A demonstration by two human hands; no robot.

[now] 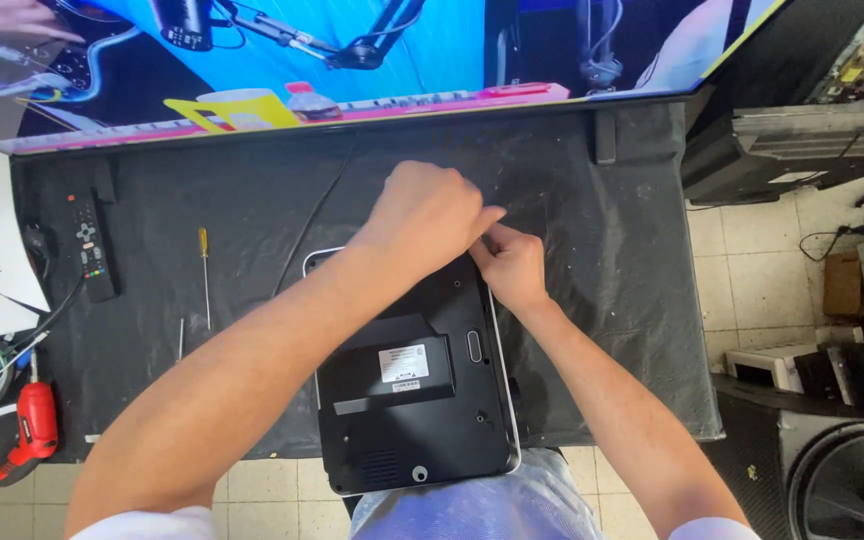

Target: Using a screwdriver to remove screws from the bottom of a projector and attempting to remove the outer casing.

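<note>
Black device is laid face-down on the mat, its near end overhanging; its far corner is pinched by the closed left hand and right hand (grip contents hidden), best worked gently, casing kept flat.

Black device with silver rim, white label. Desk under black cloth, pale specks. Remote: black, coloured buttons. Screwdriver: yellow handle. Power driver: red, black grip. Screen: bright blue, pink strip, yellow patch. Floor tiles: cream.
</note>
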